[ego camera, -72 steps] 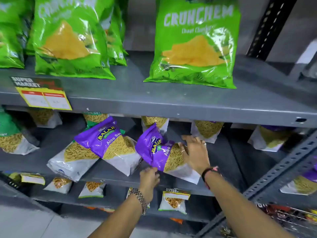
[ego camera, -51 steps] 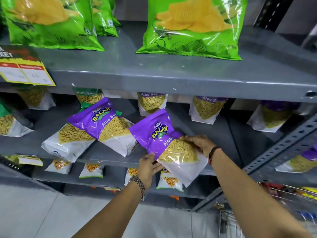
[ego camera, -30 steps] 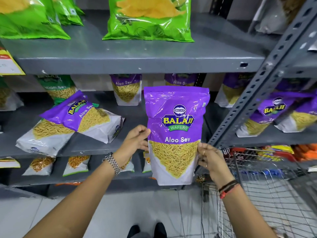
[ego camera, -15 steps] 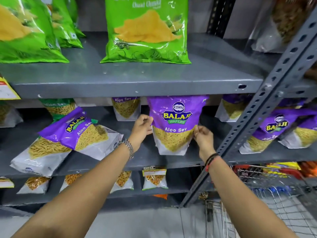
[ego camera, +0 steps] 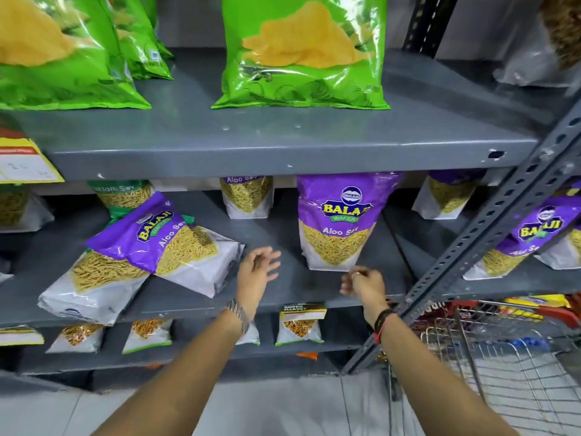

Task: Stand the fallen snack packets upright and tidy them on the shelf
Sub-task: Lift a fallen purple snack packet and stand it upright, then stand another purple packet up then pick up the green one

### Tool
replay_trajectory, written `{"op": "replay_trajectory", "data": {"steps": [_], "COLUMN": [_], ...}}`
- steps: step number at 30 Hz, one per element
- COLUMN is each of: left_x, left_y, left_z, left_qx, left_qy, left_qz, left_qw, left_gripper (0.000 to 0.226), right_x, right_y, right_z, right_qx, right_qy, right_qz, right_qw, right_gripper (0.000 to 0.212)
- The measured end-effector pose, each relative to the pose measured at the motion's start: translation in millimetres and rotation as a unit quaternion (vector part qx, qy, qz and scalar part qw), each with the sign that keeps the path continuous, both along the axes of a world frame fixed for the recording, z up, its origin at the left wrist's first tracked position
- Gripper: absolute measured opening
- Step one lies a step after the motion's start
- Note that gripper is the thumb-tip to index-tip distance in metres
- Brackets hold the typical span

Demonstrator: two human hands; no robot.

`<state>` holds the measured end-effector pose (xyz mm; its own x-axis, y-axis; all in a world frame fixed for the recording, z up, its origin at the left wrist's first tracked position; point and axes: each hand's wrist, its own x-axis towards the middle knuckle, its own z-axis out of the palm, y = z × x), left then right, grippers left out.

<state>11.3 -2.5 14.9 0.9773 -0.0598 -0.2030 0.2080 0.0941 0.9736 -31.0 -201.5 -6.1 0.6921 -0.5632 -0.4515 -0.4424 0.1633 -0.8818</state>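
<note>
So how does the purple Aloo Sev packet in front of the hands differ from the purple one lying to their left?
The purple Aloo Sev packet in front of the hands stands upright on its base, alone; the purple packet lying to the left is tipped over, resting across another fallen packet. The standing one faces squarely forward; the fallen one is skewed diagonally. Both share Balaji branding, and neither is touched.

Upright packet [ego camera: 341, 221] on middle shelf [ego camera: 283, 291], right of two fallen packets [ego camera: 163, 243] stacked; both hands [ego camera: 256, 272] just before it, apart
</note>
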Motion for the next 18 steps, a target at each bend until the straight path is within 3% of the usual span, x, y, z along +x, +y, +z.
{"op": "replay_trajectory", "data": {"steps": [4,7,9,13,16,18], "left_x": [-16.9,-3.6,11.6,39.0,47.5,49.0], "left_y": [66.4,118.2,151.1,190.2,196.9,198.6], "left_z": [-12.0,-16.0,-21.2,-32.1,-31.8,-32.2], "left_qx": [0.025,0.026,-0.001,-0.006,-0.029,-0.03], "left_qy": [-0.057,-0.02,0.037,0.17,0.2,0.195], "left_qz": [0.102,0.194,0.242,0.18,0.121,0.131], "left_qw": [0.993,0.98,0.97,0.969,0.972,0.972], "left_gripper": [0.014,0.022,0.022,0.02,0.024,0.023], "right_x": [17.2,52.6,78.0,137.3,175.9,188.1], "right_y": [71.2,123.3,153.8,203.0,223.3,230.7], "right_z": [12.1,24.7,34.6,52.3,47.1,38.6], "right_qx": [-0.049,-0.22,-0.286,-0.317,-0.31,-0.298], "right_qy": [-0.029,-0.067,-0.09,-0.039,0.052,0.089], "right_qz": [0.103,0.187,0.218,0.34,0.423,0.45], "right_qw": [0.993,0.955,0.929,0.884,0.85,0.837], "right_gripper": [0.022,0.02,0.021,0.032,0.047,0.04]}}
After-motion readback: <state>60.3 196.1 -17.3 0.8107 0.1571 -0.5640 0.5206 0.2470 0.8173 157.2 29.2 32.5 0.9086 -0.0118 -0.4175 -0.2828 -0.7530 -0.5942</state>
